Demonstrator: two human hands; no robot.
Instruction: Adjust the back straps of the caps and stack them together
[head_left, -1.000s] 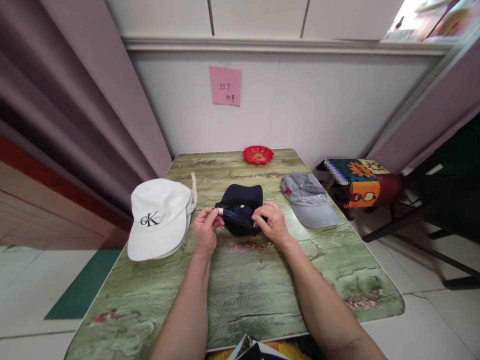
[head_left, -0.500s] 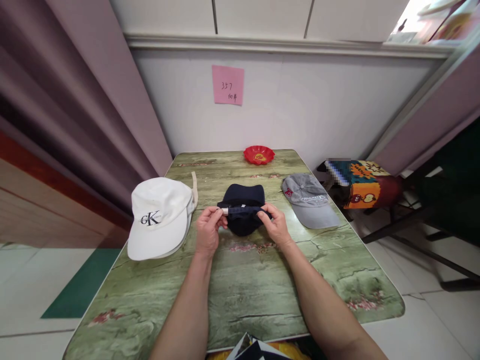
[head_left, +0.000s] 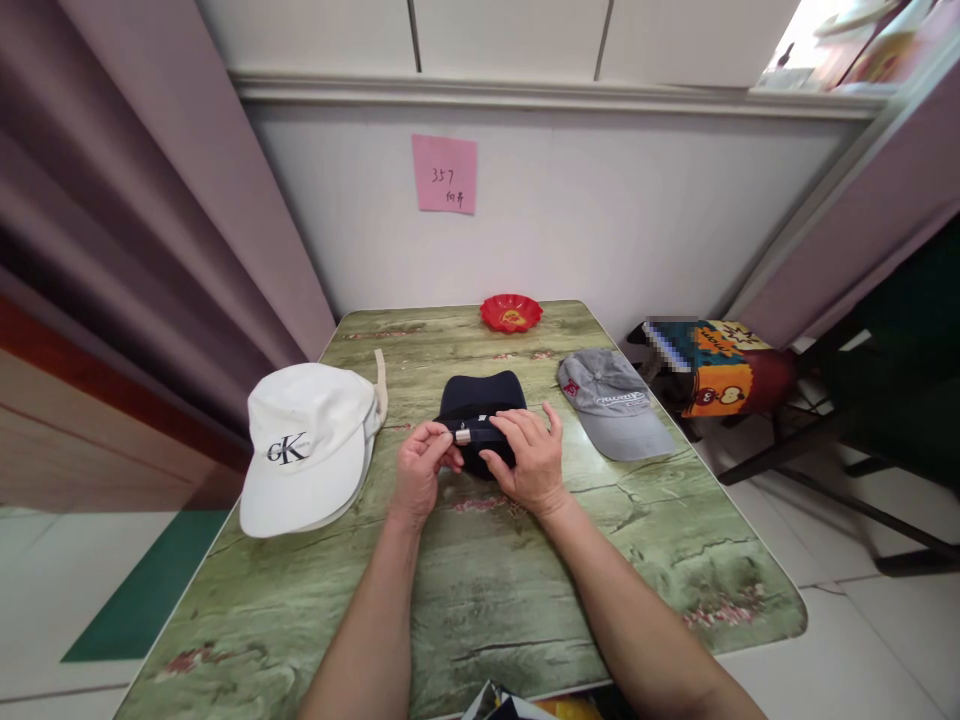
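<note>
A navy baseball cap (head_left: 484, 390) rests in the middle of the table with its brim toward the wall and its back strap toward me. My left hand (head_left: 421, 465) pinches the strap end beside a silver metal buckle (head_left: 463, 437). My right hand (head_left: 531, 452) curls over the right side of the cap's back opening, fingers on the strap and thumb below, hiding that part. At the left sits a white cap (head_left: 307, 445) with black letters and a loose beige strap. A grey cap (head_left: 611, 400) with white lettering is to the right.
The green wood-patterned table (head_left: 495, 590) stands against a white wall. At its far edge is a red scalloped dish (head_left: 511, 313). A pink note (head_left: 444, 174) hangs on the wall. Right of the table is a stool with a colourful cover (head_left: 724, 365).
My right hand has moved left along the strap, closer to the buckle, and now covers the cap's right side. My left hand stays at the buckle end. The view has shifted slightly.
</note>
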